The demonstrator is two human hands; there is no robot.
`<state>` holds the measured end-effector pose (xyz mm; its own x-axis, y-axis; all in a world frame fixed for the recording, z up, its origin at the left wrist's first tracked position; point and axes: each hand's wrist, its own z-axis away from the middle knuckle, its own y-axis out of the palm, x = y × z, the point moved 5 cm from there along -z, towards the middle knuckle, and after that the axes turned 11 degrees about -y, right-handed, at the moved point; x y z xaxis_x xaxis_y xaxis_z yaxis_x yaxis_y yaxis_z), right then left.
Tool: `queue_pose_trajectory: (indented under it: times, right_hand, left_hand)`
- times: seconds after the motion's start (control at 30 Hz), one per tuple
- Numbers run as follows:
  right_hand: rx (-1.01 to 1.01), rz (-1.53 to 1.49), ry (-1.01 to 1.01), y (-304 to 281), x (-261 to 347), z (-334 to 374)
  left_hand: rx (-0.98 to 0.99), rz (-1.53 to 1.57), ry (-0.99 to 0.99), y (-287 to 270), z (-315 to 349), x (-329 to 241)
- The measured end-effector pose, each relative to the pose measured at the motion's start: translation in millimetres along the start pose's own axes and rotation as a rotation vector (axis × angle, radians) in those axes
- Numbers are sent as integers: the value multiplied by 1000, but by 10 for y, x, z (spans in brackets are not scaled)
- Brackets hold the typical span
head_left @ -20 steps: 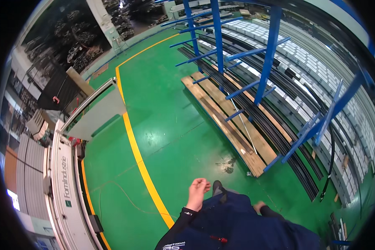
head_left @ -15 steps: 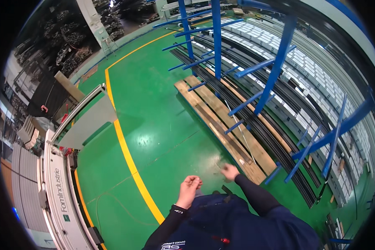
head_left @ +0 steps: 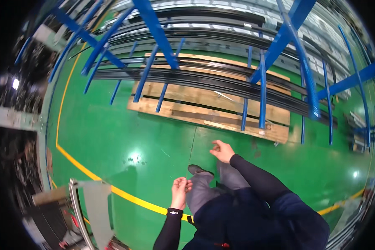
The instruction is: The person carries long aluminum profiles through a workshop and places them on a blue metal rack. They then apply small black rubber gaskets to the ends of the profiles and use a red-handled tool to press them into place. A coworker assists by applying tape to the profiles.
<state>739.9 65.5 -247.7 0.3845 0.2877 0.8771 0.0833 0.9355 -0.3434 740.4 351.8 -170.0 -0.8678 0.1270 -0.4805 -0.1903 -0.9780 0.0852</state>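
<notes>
My left hand (head_left: 180, 192) is held low in front of my body with its fingers curled in toward the thumb. Whatever it might hold is too small or hidden to make out. Farther forward and to the right, my right hand (head_left: 223, 151) has loosely bent fingers, with thumb and forefinger apart and nothing visible between them. Neither hand touches anything around it. Nearest to the right hand is a wooden pallet (head_left: 275, 134) on the floor. Above the pallet, long black profiles (head_left: 187, 79) lie across the blue arms (head_left: 262, 89) of a rack.
Several blue rack arms jut toward me. Behind them lie stacks of pale wrapped profiles (head_left: 225, 18). A yellow line (head_left: 141, 202) crosses the green floor (head_left: 154, 146). At lower left stands a machine's grey panel (head_left: 98, 208). My dark shoe (head_left: 200, 170) shows below the hands.
My view has swung right, so the rack and pallet now lie straight ahead, closer and crosswise. The machine has slid to the lower left. My legs and a shoe have come into view.
</notes>
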Motion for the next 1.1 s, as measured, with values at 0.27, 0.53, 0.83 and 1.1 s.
queue_pose_trajectory:
  times: [0.27,0.53,0.83,1.1]
  right_hand:
    - [-656,-726,454,-392,-1185,-1500]
    - [-1077,-1537,177,-872,-2042,-3377]
    - [-1702,-1599,116,-1270,-2393,-3361]
    - [-1797,-1473,278,-89,-1702,-1801]
  left_hand:
    - [85,-178,200,27,-3207,-2495]
    - [348,281,-283,752,-5817,-3268]
    - [290,423,58,1257,-6652,-3496]
    - [374,305,-1,-187,-5176,-2709]
